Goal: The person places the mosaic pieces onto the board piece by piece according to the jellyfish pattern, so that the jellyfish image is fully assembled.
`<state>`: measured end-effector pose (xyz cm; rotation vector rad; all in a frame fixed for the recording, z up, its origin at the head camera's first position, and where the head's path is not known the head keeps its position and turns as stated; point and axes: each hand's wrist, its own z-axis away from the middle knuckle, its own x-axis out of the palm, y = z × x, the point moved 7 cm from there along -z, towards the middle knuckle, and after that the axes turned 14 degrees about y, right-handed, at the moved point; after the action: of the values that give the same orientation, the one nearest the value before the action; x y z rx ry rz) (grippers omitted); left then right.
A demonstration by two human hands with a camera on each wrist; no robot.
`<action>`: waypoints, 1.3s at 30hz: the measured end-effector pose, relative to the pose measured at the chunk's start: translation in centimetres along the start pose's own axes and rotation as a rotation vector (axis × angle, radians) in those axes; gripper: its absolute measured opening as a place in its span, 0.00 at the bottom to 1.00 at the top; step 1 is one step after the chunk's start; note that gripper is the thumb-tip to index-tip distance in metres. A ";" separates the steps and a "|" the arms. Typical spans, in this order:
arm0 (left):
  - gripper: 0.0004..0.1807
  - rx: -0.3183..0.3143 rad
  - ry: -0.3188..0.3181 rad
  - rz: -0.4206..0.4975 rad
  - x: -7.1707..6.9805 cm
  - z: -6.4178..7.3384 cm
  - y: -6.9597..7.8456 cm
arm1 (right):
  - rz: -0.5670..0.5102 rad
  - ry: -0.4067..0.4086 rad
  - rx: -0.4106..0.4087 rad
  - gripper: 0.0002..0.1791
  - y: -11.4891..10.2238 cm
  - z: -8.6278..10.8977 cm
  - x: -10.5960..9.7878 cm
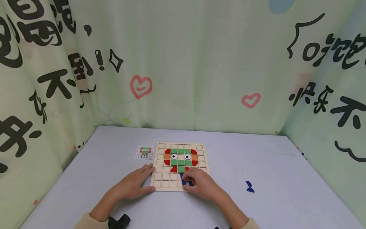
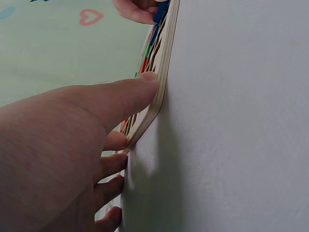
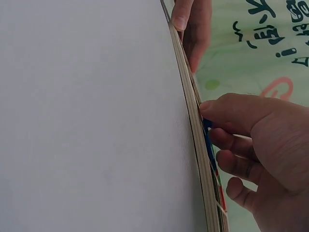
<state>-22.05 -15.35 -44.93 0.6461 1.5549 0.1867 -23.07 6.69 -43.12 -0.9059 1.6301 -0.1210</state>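
Note:
A wooden grid board (image 1: 162, 176) lies on the table, with red, green and orange tiles and two eye tiles (image 1: 174, 156) making a face. Blue pieces (image 1: 183, 183) stand in its lower rows. My left hand (image 1: 132, 183) rests along the board's left edge, fingers spread, with the thumb (image 2: 140, 89) at the near corner. Over the lower rows, my right hand (image 1: 203, 184) has its fingers curled, thumb and forefinger pinching a small blue piece (image 2: 161, 12). That piece is largely hidden by the fingers in the right wrist view, where blue (image 3: 207, 123) shows beneath them.
Beside the board's upper left lies a small picture card (image 1: 144, 152) with a similar figure. Two loose blue pieces (image 1: 250, 186) lie on the white table (image 1: 228, 159) to the right. A printed curtain (image 1: 183, 63) hangs behind and at both sides.

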 end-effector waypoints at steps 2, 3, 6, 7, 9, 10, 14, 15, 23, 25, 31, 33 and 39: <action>0.43 0.003 0.002 -0.002 0.0 0.0 0.0 | 0.020 -0.005 -0.003 0.07 -0.1 0.0 0.0; 0.43 0.004 0.003 -0.002 0.0 0.0 0.0 | 0.028 -0.008 -0.007 0.08 -0.2 0.0 0.0; 0.43 0.007 0.008 -0.004 0.0 0.0 0.0 | 0.042 -0.014 -0.011 0.08 -0.4 0.0 0.0; 0.43 0.007 0.008 -0.004 0.0 0.0 0.0 | 0.043 -0.016 -0.013 0.08 -0.4 0.0 0.1; 0.43 0.009 0.008 -0.004 0.0 0.0 0.0 | 0.039 -0.017 -0.018 0.08 -0.5 0.0 0.1; 0.43 0.010 0.008 -0.003 0.0 0.0 0.1 | 0.036 -0.018 -0.020 0.07 -0.5 0.0 0.1; 0.42 0.009 0.006 -0.001 0.0 0.0 0.2 | 0.016 -0.012 -0.016 0.07 -0.4 0.1 -0.2; 0.42 0.008 0.005 0.000 0.0 0.0 0.2 | 0.015 -0.009 -0.011 0.07 -0.3 0.2 -0.3; 0.42 -0.002 0.002 0.005 -0.2 0.1 0.4 | -0.008 0.024 0.035 0.08 1.1 0.7 -1.8; 0.42 -0.004 0.000 0.008 -0.2 0.1 0.4 | -0.009 0.036 0.044 0.09 1.5 1.0 -2.3; 0.43 0.003 0.003 -0.006 0.1 0.1 0.2 | 0.030 0.072 0.088 0.08 2.8 1.9 -3.9; 0.43 0.007 0.006 -0.007 0.1 0.1 0.2 | 0.040 0.082 0.110 0.08 3.3 2.3 -4.5; 0.43 0.015 0.008 -0.003 0.0 0.1 0.2 | 0.072 0.105 0.169 0.09 4.9 3.5 -6.4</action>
<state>-21.91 -15.23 -44.87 0.6551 1.5659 0.1757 -22.45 15.35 -41.67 -0.7211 1.7198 -0.2559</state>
